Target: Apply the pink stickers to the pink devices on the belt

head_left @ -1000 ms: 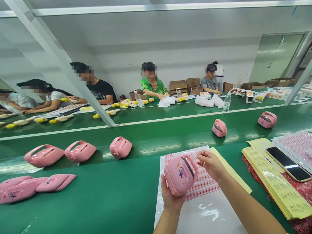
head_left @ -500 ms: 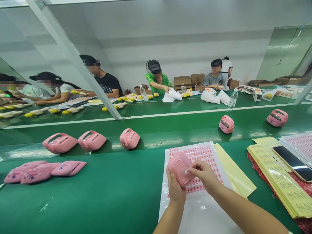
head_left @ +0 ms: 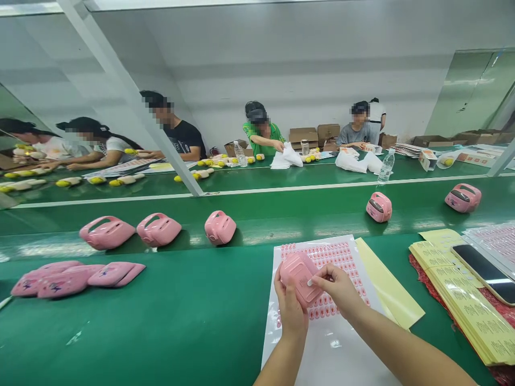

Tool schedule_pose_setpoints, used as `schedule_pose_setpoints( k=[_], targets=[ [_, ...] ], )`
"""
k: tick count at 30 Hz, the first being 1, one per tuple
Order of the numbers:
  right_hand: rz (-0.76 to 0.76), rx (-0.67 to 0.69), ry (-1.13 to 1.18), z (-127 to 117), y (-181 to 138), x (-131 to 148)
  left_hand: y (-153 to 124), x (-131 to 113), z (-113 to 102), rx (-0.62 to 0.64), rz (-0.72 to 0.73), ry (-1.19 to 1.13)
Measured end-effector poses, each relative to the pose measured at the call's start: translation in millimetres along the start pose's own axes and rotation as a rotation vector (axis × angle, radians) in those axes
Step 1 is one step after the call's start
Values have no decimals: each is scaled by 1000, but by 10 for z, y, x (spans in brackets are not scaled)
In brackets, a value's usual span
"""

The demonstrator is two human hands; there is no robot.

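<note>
My left hand point(head_left: 292, 308) is wrapped round a pink plastic casing point(head_left: 300, 276), tilted with its flat underside and fine printed text towards me. My right hand point(head_left: 338, 289) is closed in a pinch at the casing's right side. A small white spot shows at its fingertips; I cannot tell whether it is a nail or a held piece. Beneath both hands lies a white sheet point(head_left: 322, 354) bearing rows of small pink-and-red oval stickers point(head_left: 333, 249). A yellow backing sheet point(head_left: 390, 284) sticks out from under its right edge.
Several pink handled casings point(head_left: 107, 233) stand along the green conveyor point(head_left: 273, 225) ahead. Flat pink pieces point(head_left: 72, 279) are heaped at left. Yellow label strips point(head_left: 458, 300) and a phone point(head_left: 483, 271) lie at right. Co-workers point(head_left: 263, 134) sit across, near a water bottle point(head_left: 386, 167).
The view has shifted slightly, so most of the scene sits a little further right. Both hands keep nearly the same pose on the casing. A co-worker at far left has raised a yellow-and-white item.
</note>
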State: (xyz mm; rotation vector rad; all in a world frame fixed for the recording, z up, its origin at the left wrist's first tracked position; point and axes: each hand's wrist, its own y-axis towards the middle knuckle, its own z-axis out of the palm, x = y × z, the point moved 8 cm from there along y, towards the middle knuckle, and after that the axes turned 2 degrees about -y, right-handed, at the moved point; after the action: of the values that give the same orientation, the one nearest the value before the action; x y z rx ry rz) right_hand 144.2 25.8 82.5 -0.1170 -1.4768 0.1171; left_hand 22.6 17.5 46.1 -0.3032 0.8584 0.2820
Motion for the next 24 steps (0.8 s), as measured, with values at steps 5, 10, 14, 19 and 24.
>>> schedule_pose_setpoints(
  k=[5,10,14,19,24],
  targets=[
    [-131,-47,-134,-42,3,71,0,10,-16,-1,-11,-8],
    [-252,-98,-209,-37,-45,176,-5,9,-28,-19,-17,-21],
    [-141,-49,-62,-67,-5,182,25,20,-48,-61,-46,-70],
    [-284,-301,-102,-759,220,462,88,-9,-33,-102,-163,-152],
    [-121,-527,-617,-1483,619,289,159,30,-7,-28,-340,-320]
  ],
)
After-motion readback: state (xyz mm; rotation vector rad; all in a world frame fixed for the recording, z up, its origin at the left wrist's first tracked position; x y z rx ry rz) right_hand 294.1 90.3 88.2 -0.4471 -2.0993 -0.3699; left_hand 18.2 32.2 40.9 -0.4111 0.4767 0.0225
